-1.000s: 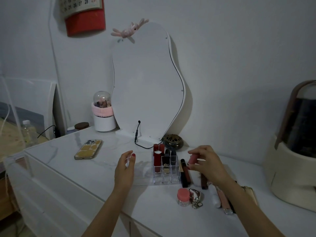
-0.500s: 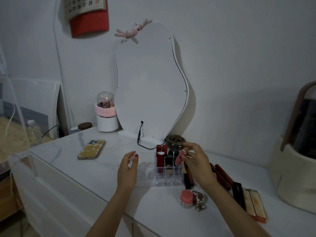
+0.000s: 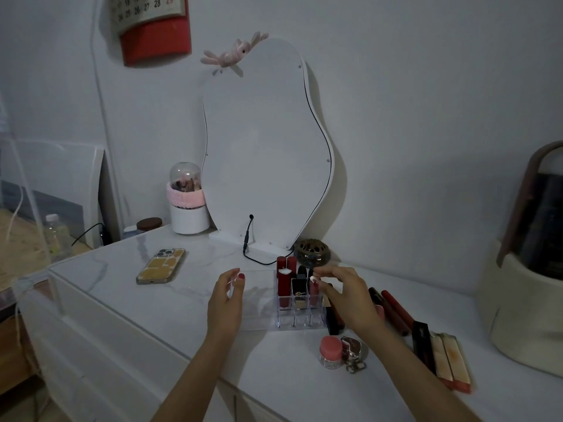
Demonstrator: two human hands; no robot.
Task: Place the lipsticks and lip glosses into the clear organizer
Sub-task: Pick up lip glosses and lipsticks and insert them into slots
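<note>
The clear organizer [image 3: 259, 303] stands on the white marble top. My left hand [image 3: 227, 300] grips its left wall between thumb and fingers. Red lipsticks [image 3: 283, 286] and a black-and-gold one [image 3: 299, 293] stand in its right-hand slots. My right hand [image 3: 350, 296] pinches the top of a pink lipstick [image 3: 313, 292], which sits low in the front right slot. Loose on the top to the right lie dark red tubes [image 3: 394, 310], a black tube [image 3: 422, 342] and two peach tubes [image 3: 451, 363]. Another dark tube [image 3: 333, 319] lies against the organizer's right side.
A small pink-lidded jar [image 3: 330, 350] and a silver keychain [image 3: 353, 356] sit in front of the organizer. A phone [image 3: 161, 264] lies to the left. Behind stand a wavy mirror [image 3: 265, 147], a brass burner [image 3: 310, 251] and a white cup [image 3: 187, 219]. A large cream case [image 3: 524, 306] fills the right.
My right hand carried the pink lipstick left from beside the organizer and lowered it into the front right slot. My left hand stayed on the organizer's left wall.
</note>
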